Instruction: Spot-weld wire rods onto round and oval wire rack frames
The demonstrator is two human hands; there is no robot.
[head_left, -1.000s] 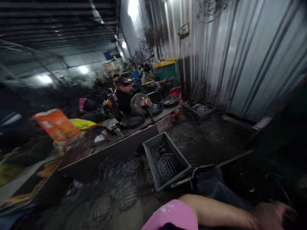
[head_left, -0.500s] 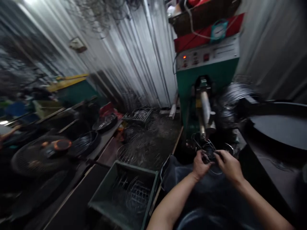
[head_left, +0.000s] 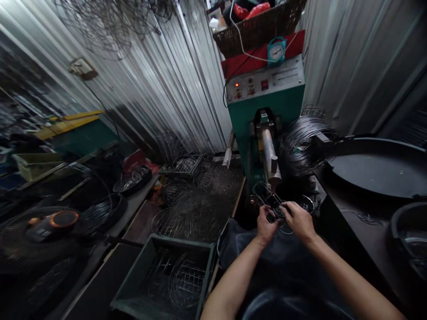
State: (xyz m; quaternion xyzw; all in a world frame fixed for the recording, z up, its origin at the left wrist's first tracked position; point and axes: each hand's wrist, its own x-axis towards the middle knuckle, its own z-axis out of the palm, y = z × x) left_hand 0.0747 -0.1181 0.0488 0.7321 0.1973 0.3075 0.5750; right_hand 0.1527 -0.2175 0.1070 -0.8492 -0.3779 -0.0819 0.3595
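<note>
My left hand (head_left: 267, 226) is closed, its fingers pinching a bent wire frame (head_left: 259, 188) from the near left side. Closed on the same frame from the right is my right hand (head_left: 299, 218), with thumb and forefinger together. The frame has thin parallel wires and rounded loops, and its lower part is partly hidden by my fingers. Just above it stands the metal electrode tip (head_left: 274, 184) of a green spot welding machine (head_left: 267, 103). Whether tip and wire touch, I cannot tell.
On the left, a green crate (head_left: 133, 280) holds round wire grids. Coiled wire (head_left: 305, 140) lies right of the machine, beside a large black tray (head_left: 376, 166). A fan (head_left: 50, 224) stands far left. A wicker basket (head_left: 260, 33) and teal clock (head_left: 276, 52) sit atop the machine.
My view has turned to the right, so the surroundings sit further left and look sharper. Both hands stay on the wire frame below the electrode.
</note>
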